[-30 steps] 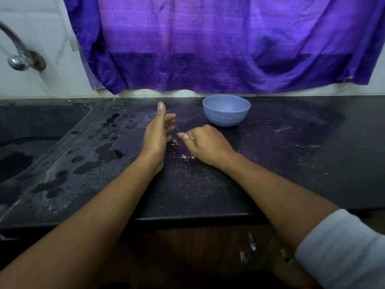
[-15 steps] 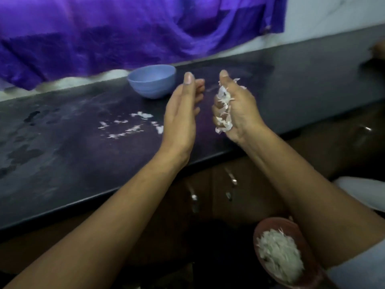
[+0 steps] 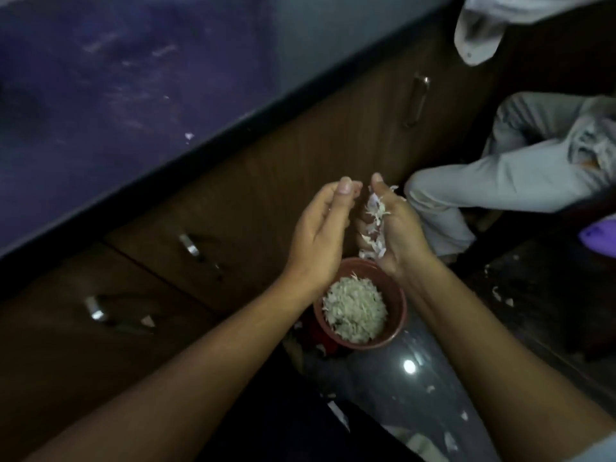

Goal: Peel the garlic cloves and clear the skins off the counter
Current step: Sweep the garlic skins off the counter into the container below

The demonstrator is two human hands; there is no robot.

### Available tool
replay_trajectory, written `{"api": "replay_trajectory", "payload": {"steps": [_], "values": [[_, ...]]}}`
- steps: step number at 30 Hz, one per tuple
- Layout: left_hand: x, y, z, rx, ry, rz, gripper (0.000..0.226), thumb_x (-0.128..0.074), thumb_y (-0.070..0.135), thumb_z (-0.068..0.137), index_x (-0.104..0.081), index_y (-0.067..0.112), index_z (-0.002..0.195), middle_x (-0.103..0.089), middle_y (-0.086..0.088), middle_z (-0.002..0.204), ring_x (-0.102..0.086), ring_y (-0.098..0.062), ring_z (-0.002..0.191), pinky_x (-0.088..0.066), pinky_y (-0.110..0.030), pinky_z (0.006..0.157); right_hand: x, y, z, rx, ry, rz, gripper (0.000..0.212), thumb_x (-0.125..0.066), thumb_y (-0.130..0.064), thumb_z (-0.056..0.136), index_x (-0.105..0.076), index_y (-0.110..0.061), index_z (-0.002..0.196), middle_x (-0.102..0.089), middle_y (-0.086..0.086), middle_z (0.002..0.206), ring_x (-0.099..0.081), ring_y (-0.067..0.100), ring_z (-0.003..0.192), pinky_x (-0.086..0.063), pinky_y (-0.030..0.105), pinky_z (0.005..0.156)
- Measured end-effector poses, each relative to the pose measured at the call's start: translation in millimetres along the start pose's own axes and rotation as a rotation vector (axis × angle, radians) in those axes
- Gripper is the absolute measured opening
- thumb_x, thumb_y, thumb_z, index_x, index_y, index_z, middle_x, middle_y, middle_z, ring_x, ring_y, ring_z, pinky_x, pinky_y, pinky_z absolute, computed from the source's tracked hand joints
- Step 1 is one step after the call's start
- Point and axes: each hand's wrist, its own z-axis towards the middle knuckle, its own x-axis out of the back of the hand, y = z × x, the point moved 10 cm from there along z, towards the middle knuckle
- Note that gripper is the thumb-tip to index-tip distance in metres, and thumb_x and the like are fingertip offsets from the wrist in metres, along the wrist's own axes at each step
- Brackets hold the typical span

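The right hand (image 3: 390, 228) is cupped around a bunch of white garlic skins (image 3: 375, 225), its fingers curled to hold them against the palm, while the left hand (image 3: 321, 235) stands just beside it, palm turned toward it, fingers loosely bent and gripping nothing. Both hands hang below the worktop (image 3: 110, 95), above a reddish-brown bowl (image 3: 396, 315) that is heaped with more skins (image 3: 355, 310) and sits low by the wooden cabinet doors (image 3: 300, 155). A few stray skins lie near the worktop's dark front edge and on the floor (image 3: 533, 295) to the right, where another person's grey-trousered leg (image 3: 500, 181) shows.
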Motion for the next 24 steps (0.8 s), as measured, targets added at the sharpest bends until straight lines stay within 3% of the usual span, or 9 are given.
{"api": "replay_trajectory", "payload": {"steps": [3, 6, 9, 11, 12, 14, 16, 20, 24], "values": [[-6, -85, 5, 0.308, -0.036, 0.054, 0.045, -0.039, 0.052, 0.107, -0.065, 0.022, 0.129, -0.068, 0.009, 0.122, -0.065, -0.006, 0.114, -0.053, -0.027, 0.095, 51, 49, 17, -0.078, 0.163, -0.023, 0.035, -0.057, -0.042, 0.103, -0.06, -0.01, 0.089, -0.053, 0.009, 0.065, -0.054, 0.019, 0.049, -0.043, 0.024, 0.048], [-12, -155, 7, 0.577, -0.077, 0.083, 0.05, -0.038, 0.058, 0.105, -0.063, 0.021, 0.129, -0.067, 0.005, 0.119, -0.063, -0.004, 0.102, -0.05, -0.024, 0.081, 102, 100, 31, -0.219, 0.313, -0.181, 0.037, -0.051, -0.045, 0.106, -0.059, -0.017, 0.083, -0.047, 0.001, 0.057, -0.043, 0.014, 0.042, -0.034, 0.02, 0.043], [-23, -210, 6, 0.768, -0.11, 0.088, 0.04, -0.035, 0.058, 0.106, -0.061, 0.028, 0.116, -0.065, 0.009, 0.103, -0.06, -0.001, 0.087, -0.047, -0.023, 0.071, 154, 148, 44, -0.348, 0.423, -0.266, 0.035, -0.046, -0.043, 0.107, -0.065, -0.015, 0.099, -0.058, 0.0, 0.06, -0.051, 0.013, 0.043, -0.042, 0.022, 0.044], [-27, -237, 3, 0.86, -0.128, 0.086, 0.042, -0.034, 0.057, 0.107, -0.06, 0.027, 0.122, -0.064, 0.01, 0.105, -0.059, -0.001, 0.088, -0.045, -0.022, 0.068, 182, 174, 53, -0.387, 0.481, -0.272, 0.039, -0.045, -0.039, 0.106, -0.071, -0.011, 0.11, -0.075, 0.009, 0.088, -0.073, 0.022, 0.072, -0.062, 0.037, 0.065], [-31, -252, 1, 0.91, -0.149, 0.077, 0.05, -0.035, 0.059, 0.106, -0.058, 0.024, 0.134, -0.064, 0.007, 0.114, -0.06, -0.004, 0.093, -0.045, -0.022, 0.069, 201, 188, 60, -0.405, 0.504, -0.279, 0.039, -0.046, -0.039, 0.105, -0.072, -0.012, 0.113, -0.077, 0.012, 0.1, -0.075, 0.029, 0.088, -0.063, 0.044, 0.079], [-35, -276, -3, 1.003, -0.176, 0.065, 0.065, -0.037, 0.065, 0.103, -0.05, 0.02, 0.148, -0.059, -0.003, 0.138, -0.059, -0.015, 0.111, -0.046, -0.026, 0.076, 230, 214, 74, -0.453, 0.509, -0.279, 0.043, -0.049, -0.047, 0.099, -0.072, -0.014, 0.115, -0.076, 0.014, 0.11, -0.073, 0.034, 0.1, -0.061, 0.048, 0.084], [-34, -293, -3, 1.046, -0.174, 0.066, 0.07, -0.039, 0.068, 0.1, -0.047, 0.02, 0.151, -0.053, -0.008, 0.149, -0.056, -0.021, 0.123, -0.046, -0.032, 0.089, 235, 220, 69, -0.519, 0.547, -0.236, 0.041, -0.045, -0.048, 0.103, -0.067, -0.016, 0.114, -0.071, 0.01, 0.105, -0.069, 0.029, 0.095, -0.059, 0.041, 0.077], [-34, -316, 4, 1.077, -0.164, 0.096, 0.077, -0.037, 0.072, 0.098, -0.043, 0.02, 0.155, -0.048, -0.011, 0.155, -0.051, -0.028, 0.137, -0.045, -0.043, 0.104, 236, 206, 66, -0.559, 0.579, -0.298, 0.028, -0.042, -0.022, 0.108, -0.06, -0.007, 0.122, -0.06, 0.008, 0.099, -0.059, 0.024, 0.089, -0.055, 0.04, 0.083], [-32, -326, 8, 1.069, -0.154, 0.104, 0.078, -0.036, 0.072, 0.099, -0.044, 0.019, 0.154, -0.05, -0.012, 0.154, -0.053, -0.029, 0.135, -0.045, -0.049, 0.112, 245, 205, 66, -0.554, 0.592, -0.325, 0.034, -0.055, -0.001, 0.098, -0.06, -0.003, 0.132, -0.069, 0.017, 0.122, -0.066, 0.021, 0.083, -0.042, 0.027, 0.061]]}}
